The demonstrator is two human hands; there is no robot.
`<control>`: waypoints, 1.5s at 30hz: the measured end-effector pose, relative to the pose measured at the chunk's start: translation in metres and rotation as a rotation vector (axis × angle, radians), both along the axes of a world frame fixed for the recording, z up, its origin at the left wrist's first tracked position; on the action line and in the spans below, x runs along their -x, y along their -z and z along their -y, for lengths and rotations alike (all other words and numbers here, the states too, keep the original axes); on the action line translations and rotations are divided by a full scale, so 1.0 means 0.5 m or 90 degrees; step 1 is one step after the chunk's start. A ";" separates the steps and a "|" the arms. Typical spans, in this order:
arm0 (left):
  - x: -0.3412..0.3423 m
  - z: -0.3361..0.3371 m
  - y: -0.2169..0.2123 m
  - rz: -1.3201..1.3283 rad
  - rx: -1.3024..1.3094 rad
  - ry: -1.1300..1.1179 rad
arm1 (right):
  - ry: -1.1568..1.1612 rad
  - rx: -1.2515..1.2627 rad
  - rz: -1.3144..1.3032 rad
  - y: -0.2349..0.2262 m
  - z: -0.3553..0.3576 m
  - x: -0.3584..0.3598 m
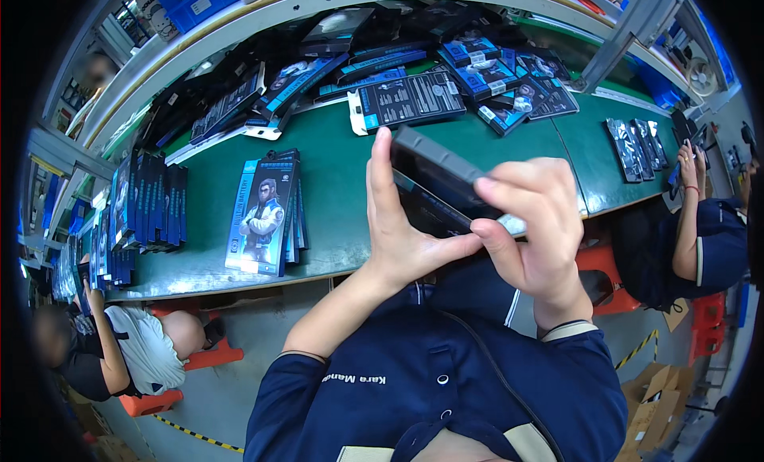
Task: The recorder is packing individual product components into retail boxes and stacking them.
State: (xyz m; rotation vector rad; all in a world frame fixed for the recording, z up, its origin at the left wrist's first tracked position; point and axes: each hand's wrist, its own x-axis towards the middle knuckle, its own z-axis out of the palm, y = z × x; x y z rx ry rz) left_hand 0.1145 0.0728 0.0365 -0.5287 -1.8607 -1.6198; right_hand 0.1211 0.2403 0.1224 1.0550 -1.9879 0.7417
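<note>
A dark, flat box-like piece with a grey notched edge (446, 161) is held tilted above the table's front edge; its exact kind I cannot make out. My left hand (394, 227) supports it from the left, fingers up along its side and thumb stretched under its lower edge. On the other side, my right hand (537, 219) grips it with fingertips at the grey edge and thumb low, close to my left thumb. Left of my hands a small stack of blue-and-black printed boxes (264, 211) lies on the green table (342, 175). Behind my hands rests a black box with an open white flap (410, 100).
Many printed boxes (298, 84) are heaped along the back under a metal shelf rail (263, 12). Rows of boxes (147, 199) stand at the left. Silvery wrapped packs (634, 150) lie at the right. Co-workers sit on both sides, near orange stools (601, 279).
</note>
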 end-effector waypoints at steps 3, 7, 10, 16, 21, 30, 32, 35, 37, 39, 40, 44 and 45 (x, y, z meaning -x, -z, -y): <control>0.005 -0.001 0.011 -0.023 0.006 -0.090 | -0.096 -0.017 0.153 0.022 0.008 0.027; 0.008 0.000 0.015 -0.071 -0.040 -0.058 | -0.390 0.611 0.703 0.057 0.055 0.021; -0.004 0.023 -0.021 0.003 -0.220 0.136 | -0.298 0.555 0.427 0.131 0.075 0.038; -0.005 0.030 -0.048 0.071 -0.339 0.171 | -0.303 0.607 0.347 0.148 0.108 0.045; 0.008 0.041 -0.030 0.000 -0.260 0.143 | -0.290 0.597 0.353 0.172 0.106 0.054; -0.047 0.109 0.038 0.252 0.074 0.415 | -0.351 0.625 0.613 0.181 0.175 0.088; -0.061 0.111 0.006 0.155 0.190 0.096 | -0.221 0.322 0.400 0.186 0.188 0.161; -0.089 0.163 -0.086 0.203 0.429 -0.394 | 0.185 -0.207 0.082 0.192 0.168 0.254; -0.089 0.220 -0.108 0.371 0.539 -0.575 | 0.310 -0.348 -0.033 0.242 0.151 0.311; -0.079 0.290 -0.075 0.560 0.704 -0.527 | 0.319 -0.368 -0.055 0.253 0.138 0.315; -0.080 0.298 -0.054 0.562 0.682 -0.542 | 0.267 -0.390 -0.054 0.252 0.131 0.304; -0.070 0.207 -0.082 0.257 0.824 -0.381 | -0.001 -0.342 -0.084 0.236 0.071 0.224; -0.054 0.188 -0.073 0.224 0.809 -0.230 | -0.074 -0.319 -0.094 0.238 0.043 0.209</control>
